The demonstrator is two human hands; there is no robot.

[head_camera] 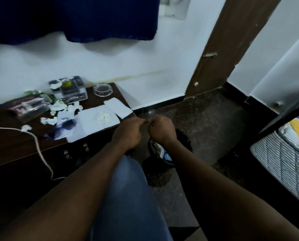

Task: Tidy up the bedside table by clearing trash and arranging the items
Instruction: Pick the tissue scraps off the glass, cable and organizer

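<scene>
Above the bin's (186,140) rim, the left hand (129,131) and right hand (160,129) met, fingers curled, perhaps pinching something too blurred to name, which could land beside the bin if released off-centre.

A single wide-angle camera sits on the person's head and faces forward and steeply down along both outstretched forearms. The left hand (129,131) and right hand (160,129) meet near frame centre. The bedside table (9,141) fills the left field, close below. The floor (206,122) takes centre and right, and the wall (127,63) the top. The door frame (218,49) leans with lens distortion.
</scene>
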